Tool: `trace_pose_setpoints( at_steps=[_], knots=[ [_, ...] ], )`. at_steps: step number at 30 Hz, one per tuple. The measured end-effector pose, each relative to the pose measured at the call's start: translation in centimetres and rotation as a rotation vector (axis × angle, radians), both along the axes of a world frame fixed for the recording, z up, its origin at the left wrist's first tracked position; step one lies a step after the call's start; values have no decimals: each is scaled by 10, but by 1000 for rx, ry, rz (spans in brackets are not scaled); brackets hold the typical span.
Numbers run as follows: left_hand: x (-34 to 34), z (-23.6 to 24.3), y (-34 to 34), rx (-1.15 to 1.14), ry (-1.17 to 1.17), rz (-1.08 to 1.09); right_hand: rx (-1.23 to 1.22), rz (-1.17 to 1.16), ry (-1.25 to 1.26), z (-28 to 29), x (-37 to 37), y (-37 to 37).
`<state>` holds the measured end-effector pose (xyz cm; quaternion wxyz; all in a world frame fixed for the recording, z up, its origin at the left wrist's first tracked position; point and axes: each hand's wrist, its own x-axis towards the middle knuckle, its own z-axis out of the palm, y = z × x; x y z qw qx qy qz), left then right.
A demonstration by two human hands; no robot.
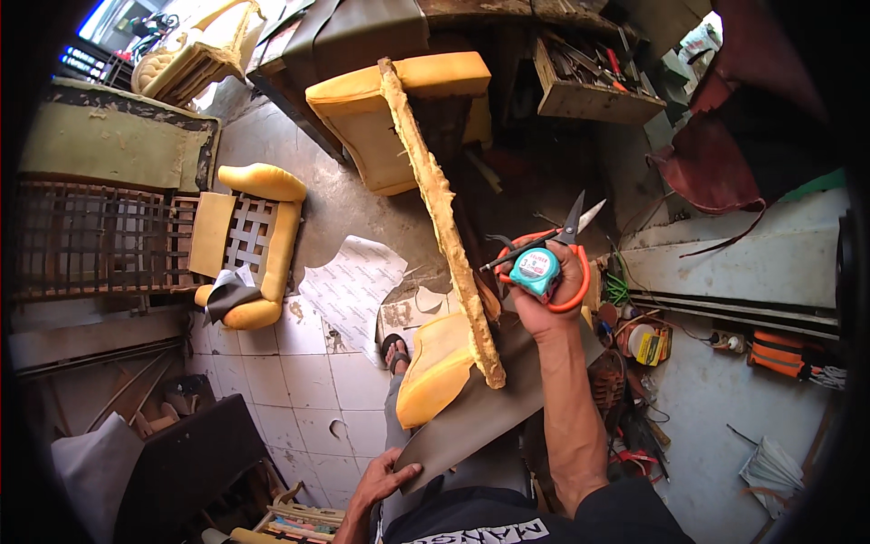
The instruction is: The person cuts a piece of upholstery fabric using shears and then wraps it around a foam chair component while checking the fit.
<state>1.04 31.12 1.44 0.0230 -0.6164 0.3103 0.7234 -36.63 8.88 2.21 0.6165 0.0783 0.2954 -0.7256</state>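
Observation:
My right hand (553, 299) is closed around a teal tape measure (533, 272), large orange-handled scissors (574, 223) and a dark pen-like tool (498, 261), held up right of centre. My left hand (388, 477), low in view, pinches the edge of a grey-brown flexible sheet (480, 426) that stretches diagonally beneath my right forearm. Just beyond the sheet stands a yellow foam-padded furniture frame, with a padded lower part (424, 363), a long ragged foam-edged rail (444, 227) and a broad padded upper part (362, 118).
Another yellow padded chair frame (290, 245) lies left, beside a wooden slatted frame (109, 236). A cut white sheet (349, 286) lies on the floor by my foot. A workbench (272, 68) with a tool drawer (598, 109) stands ahead. Cluttered tools and cords (648, 344) lie right.

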Motion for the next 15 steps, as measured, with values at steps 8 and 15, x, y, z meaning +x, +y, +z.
trace_pose_setpoints(
  at_steps=[8, 15],
  knots=[
    [-10, -12, -16, -167, 71, -285, -108, 72, 180, 9, -15, -169],
    [-9, -55, -58, -300, 299, -632, -195, 146, 503, -7, -19, -434]
  ],
)
